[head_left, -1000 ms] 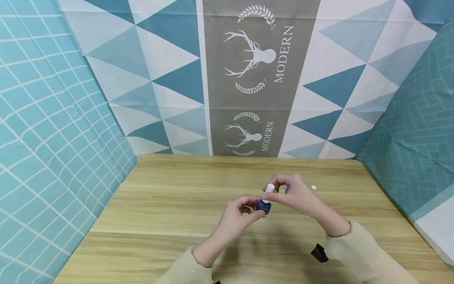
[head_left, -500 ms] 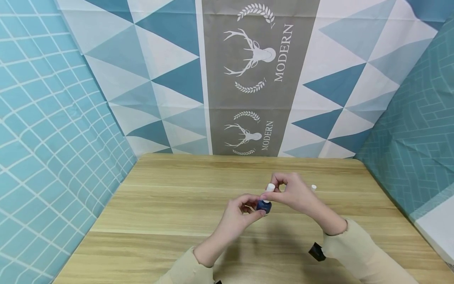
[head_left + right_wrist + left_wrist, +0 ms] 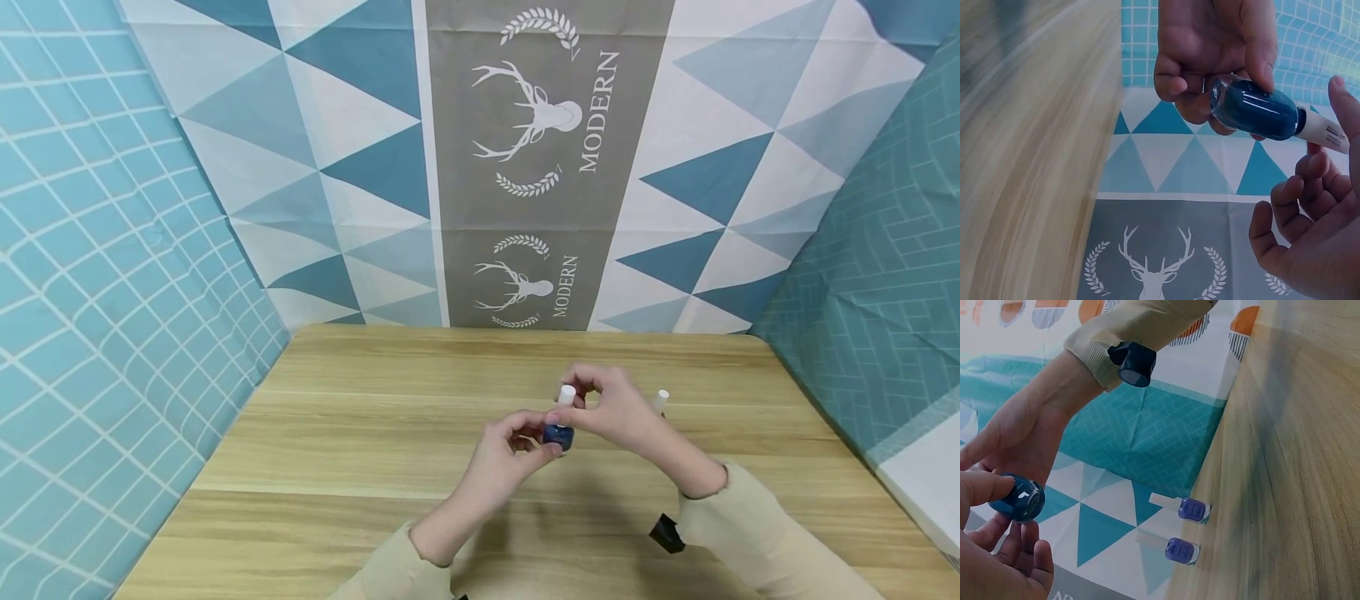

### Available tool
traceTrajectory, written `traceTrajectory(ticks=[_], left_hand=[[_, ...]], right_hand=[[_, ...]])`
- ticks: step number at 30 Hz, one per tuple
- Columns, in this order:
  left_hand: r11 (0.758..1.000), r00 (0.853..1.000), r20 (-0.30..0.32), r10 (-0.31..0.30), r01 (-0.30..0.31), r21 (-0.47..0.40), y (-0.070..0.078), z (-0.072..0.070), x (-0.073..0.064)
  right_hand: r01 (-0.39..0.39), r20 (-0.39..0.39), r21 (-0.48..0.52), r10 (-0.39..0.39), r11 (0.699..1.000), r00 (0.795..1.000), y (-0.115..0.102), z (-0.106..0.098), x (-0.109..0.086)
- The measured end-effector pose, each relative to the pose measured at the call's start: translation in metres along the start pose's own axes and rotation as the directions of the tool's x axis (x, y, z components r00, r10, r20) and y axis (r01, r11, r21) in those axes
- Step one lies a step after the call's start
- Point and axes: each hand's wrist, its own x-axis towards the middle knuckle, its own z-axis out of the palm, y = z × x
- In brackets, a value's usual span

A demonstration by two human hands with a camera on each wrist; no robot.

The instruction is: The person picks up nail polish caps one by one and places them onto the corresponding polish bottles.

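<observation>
A dark blue nail polish bottle (image 3: pixel 558 437) with a white cap (image 3: pixel 567 395) is held up over the table, cap upward and leaning slightly right in the head view. My left hand (image 3: pixel 501 454) pinches its glass body between thumb and fingers. Around the cap, my right hand (image 3: pixel 611 410) has its thumb on the near side and curled fingers behind. In the right wrist view, the bottle (image 3: pixel 1257 109) lies across the picture, its cap (image 3: pixel 1324 131) running in between the right thumb and fingers. The left wrist view shows the bottle's rounded base (image 3: pixel 1022 501) end-on.
Two more nail polish bottles with pale caps, one purple-blue (image 3: pixel 1192 509) and a similar one beside it (image 3: pixel 1182 551), stand on the wooden table (image 3: pixel 360 467). Behind the right wrist only a white cap (image 3: pixel 661 400) shows. Patterned cloth walls surround the table.
My right hand has shifted slightly left, its thumb sliding across the cap. The held bottle has tipped a little more upright. More of the standing bottle's cap shows behind the right wrist.
</observation>
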Motion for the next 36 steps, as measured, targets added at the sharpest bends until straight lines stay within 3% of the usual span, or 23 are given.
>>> traceTrajectory(ticks=[4, 11, 21, 36], left_hand=[[0.999, 1.0, -0.01, -0.028, 0.028, -0.016, 0.0, -0.002, 0.0], [0.999, 0.999, -0.005, -0.049, 0.049, -0.022, -0.002, -0.003, 0.0], [0.999, 0.999, 0.009, -0.046, 0.046, -0.027, -0.001, -0.003, -0.001], [0.999, 0.999, 0.006, -0.038, 0.038, -0.029, -0.001, -0.002, 0.0]], right_hand=[[0.038, 0.001, 0.014, -0.038, 0.999, 0.999, -0.001, -0.002, -0.001], [0.201, -0.007, 0.043, -0.201, 0.979, 0.979, 0.003, -0.008, -0.002], [0.243, 0.065, 0.103, -0.25, 0.965, 0.966, 0.004, -0.011, -0.003], [0.284, 0.022, 0.102, -0.287, 0.954, 0.958, 0.004, -0.01, -0.002]])
